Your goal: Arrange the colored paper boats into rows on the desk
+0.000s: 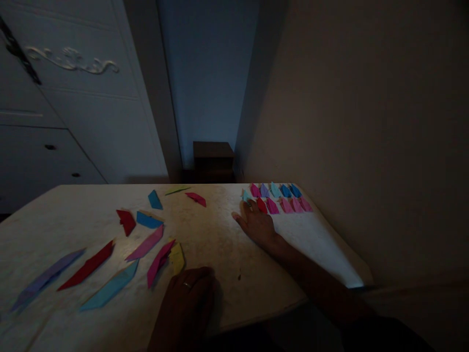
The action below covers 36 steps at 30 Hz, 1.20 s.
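My right hand [258,225] reaches to the back right of the table. Its fingertips touch a light blue folded paper piece [245,195], partly hidden, while the thumb stretches apart from them. Beside it a red folded piece [261,205] and a magenta one [272,206] continue the front row. My left hand [190,298] rests on the table near the front edge, back upward, fingers curled together; its palm side is hidden. Just beyond it lie a yellow folded piece [177,258] and a magenta folded strip [159,264].
Several folded paper pieces form two rows by the wall [366,146]. Loose strips lie at the left: purple [51,275], red [88,266], light blue [112,287], pink [145,243], blue [149,219]. Beyond the table [220,230] stand a white cabinet [91,112] and brown box-like furniture [213,150].
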Each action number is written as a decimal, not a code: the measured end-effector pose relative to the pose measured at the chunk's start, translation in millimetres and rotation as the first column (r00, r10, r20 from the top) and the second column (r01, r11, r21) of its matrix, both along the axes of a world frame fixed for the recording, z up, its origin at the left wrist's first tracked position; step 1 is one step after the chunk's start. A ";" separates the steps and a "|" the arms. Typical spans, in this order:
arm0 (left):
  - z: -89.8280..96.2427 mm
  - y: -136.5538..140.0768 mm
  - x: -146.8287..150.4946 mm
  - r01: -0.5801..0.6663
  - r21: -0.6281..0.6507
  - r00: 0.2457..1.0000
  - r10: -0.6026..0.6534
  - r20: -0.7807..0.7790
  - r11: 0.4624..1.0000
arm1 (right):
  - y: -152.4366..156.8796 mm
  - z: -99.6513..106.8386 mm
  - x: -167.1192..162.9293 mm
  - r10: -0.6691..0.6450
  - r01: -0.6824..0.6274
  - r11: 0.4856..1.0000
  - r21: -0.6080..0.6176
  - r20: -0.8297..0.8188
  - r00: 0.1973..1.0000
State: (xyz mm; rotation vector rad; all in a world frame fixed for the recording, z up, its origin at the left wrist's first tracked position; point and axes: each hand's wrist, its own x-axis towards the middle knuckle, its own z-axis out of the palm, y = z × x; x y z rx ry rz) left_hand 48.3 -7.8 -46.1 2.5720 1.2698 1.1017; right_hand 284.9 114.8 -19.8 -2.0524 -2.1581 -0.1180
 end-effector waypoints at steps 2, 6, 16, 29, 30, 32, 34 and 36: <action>0.7 0.5 -0.3 0.013 0.006 1.000 -0.013 -0.004 1.000 | -2.9 0.2 -0.5 0.008 -0.008 1.000 0.005 0.012 1.000; 0.7 0.2 -0.4 0.006 0.001 1.000 -0.006 -0.011 1.000 | -12.6 3.9 -5.9 0.092 -0.092 0.996 0.006 0.006 0.996; 6.5 -4.9 8.3 -0.034 -0.029 0.998 0.036 0.044 0.999 | -28.7 2.3 -20.5 0.488 -0.487 0.871 0.070 0.002 0.873; 13.5 -12.5 13.6 -0.077 0.066 0.997 0.074 0.038 0.995 | -33.9 -8.2 -20.7 0.571 -0.563 0.816 0.136 -0.031 0.820; 12.8 -13.3 13.8 -0.086 0.086 0.996 0.083 0.041 0.993 | -34.5 -8.5 -20.4 0.574 -0.566 0.813 0.136 -0.028 0.818; 11.2 -14.4 14.8 -0.100 0.078 0.995 0.099 0.023 0.992 | -36.0 -8.9 -19.7 0.579 -0.571 0.809 0.136 -0.026 0.815; 10.4 -14.8 16.3 -0.122 0.019 0.992 0.123 -0.033 0.992 | -37.3 -9.1 -18.9 0.583 -0.574 0.807 0.137 -0.029 0.812; 11.1 -14.3 17.9 -0.152 -0.051 0.984 0.146 -0.101 0.987 | -38.1 -9.4 -17.7 0.587 -0.576 0.802 0.158 -0.033 0.809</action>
